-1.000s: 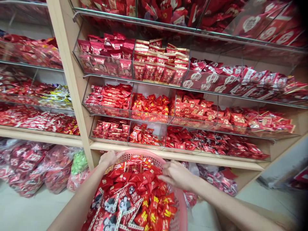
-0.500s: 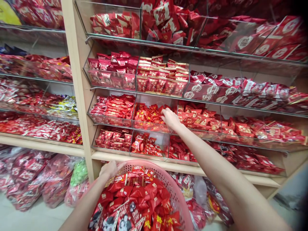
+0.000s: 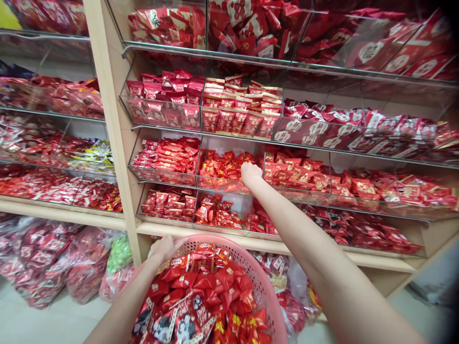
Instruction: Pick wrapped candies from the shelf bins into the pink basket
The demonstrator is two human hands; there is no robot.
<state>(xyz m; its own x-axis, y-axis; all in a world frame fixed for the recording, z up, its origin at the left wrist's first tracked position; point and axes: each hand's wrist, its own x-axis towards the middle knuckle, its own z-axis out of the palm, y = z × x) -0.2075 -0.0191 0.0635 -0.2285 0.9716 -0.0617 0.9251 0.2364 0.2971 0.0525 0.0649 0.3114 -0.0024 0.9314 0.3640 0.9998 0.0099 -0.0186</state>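
Note:
My left hand [image 3: 162, 248] is closed around the rim of a round pink plastic basket [image 3: 263, 277] with holes in its wall. Red wrapped sweets [image 3: 215, 286] fill the basket, some with gold lettering and some with black-and-white pictures. My right hand [image 3: 251, 174] reaches into a clear shelf bin [image 3: 222, 183] of small red and yellow wrapped sweets [image 3: 224, 165]. Its fingers are curled at the bin's right side, over the front panel. Whatever lies inside those fingers is hidden.
Clear dividers and front panels split the shelves into bins of red packets [image 3: 236, 112]. A wooden upright [image 3: 111, 124] parts this rack from another at left. Bulging plastic bags [image 3: 43, 263] rest on the floor beneath, with more bags [image 3: 287, 291] behind the basket.
My right hand's fingers have curled in more, still at the same bin. The left hand keeps its hold on the basket rim. The view has shifted slightly.

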